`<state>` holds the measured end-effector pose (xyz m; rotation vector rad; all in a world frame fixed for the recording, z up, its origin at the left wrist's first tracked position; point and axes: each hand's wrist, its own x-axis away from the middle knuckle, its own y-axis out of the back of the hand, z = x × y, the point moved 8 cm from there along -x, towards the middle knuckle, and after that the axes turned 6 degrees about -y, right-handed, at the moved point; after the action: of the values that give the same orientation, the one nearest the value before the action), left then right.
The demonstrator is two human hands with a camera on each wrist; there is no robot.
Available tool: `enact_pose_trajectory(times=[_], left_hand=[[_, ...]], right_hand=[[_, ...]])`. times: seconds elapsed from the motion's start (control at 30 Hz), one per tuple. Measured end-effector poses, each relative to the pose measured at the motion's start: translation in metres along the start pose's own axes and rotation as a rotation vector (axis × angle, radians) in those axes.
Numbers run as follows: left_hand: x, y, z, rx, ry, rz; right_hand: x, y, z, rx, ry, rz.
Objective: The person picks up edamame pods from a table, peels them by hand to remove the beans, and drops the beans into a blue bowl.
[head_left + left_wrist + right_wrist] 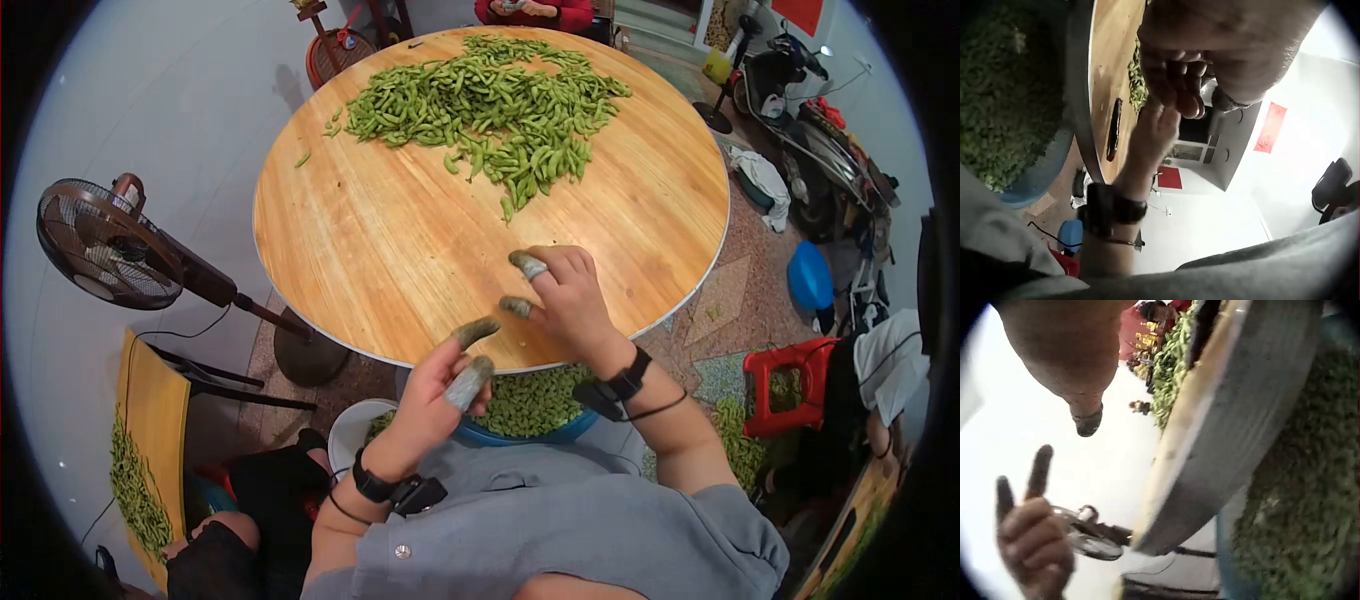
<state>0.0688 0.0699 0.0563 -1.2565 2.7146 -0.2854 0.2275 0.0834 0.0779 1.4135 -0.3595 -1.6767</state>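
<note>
Both hands hovered empty above the round table's point(330, 250) edge: left hand point(440, 385) and right hand point(565, 295), fingers loose. Edamame pods point(490, 105) looked light, firm; pinch mid-pod.

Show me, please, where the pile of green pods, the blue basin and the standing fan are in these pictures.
pile of green pods point(490, 105): head view, on the middle of the heap.
blue basin point(520, 437): head view, on its near rim below the table edge.
standing fan point(105, 245): head view, on the round grille.
</note>
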Motion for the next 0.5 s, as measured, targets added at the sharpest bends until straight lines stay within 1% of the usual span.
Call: enact_pose_trajectory(times=[0.07, 0.13, 0.17, 0.2, 0.23, 0.27, 0.3, 0.37, 0.4, 0.43, 0.47, 0.5], left_hand=[[-0.01, 0.001, 0.022, -0.112, 0.066, -0.008], [-0.013, 0.004, 0.033, -0.11, 0.109, -0.026], [-0.011, 0.006, 0.04, -0.119, 0.13, -0.042], [-0.01, 0.007, 0.046, -0.037, 0.159, -0.064], [-0.009, 0.004, 0.049, -0.035, 0.167, -0.054], [-0.008, 0.001, 0.046, -0.017, 0.146, -0.066], [-0.007, 0.0, 0.043, -0.001, 0.125, -0.078], [-0.006, -0.003, 0.04, 0.024, 0.114, -0.054], [-0.007, -0.01, 0.032, 0.141, 0.071, -0.014], [-0.007, -0.017, 0.024, 0.259, 0.028, 0.028], [-0.006, -0.024, 0.024, 0.3, 0.072, 0.039], [-0.005, -0.028, 0.025, 0.298, 0.08, 0.051]], right_hand=[[0.006, -0.011, -0.015, 0.047, -0.046, -0.004], [0.011, -0.021, -0.019, 0.095, -0.016, 0.024], [0.014, -0.024, -0.022, 0.095, -0.045, 0.041], [0.01, -0.025, -0.026, 0.079, -0.065, 0.033], [0.006, -0.022, -0.029, 0.064, -0.077, 0.021], [0.003, -0.015, -0.025, 0.061, -0.022, 0.006], [0.002, -0.008, -0.021, 0.062, -0.03, 0.004], [0.0, 0.011, -0.007, -0.25, -0.044, -0.022], [0.004, 0.014, -0.001, -0.493, -0.149, 0.059], [0.01, 0.012, 0.007, -0.488, -0.158, 0.051], [0.019, -0.011, 0.009, -1.005, -0.37, 0.235], [0.029, -0.033, 0.019, -1.524, -0.581, 0.422]])
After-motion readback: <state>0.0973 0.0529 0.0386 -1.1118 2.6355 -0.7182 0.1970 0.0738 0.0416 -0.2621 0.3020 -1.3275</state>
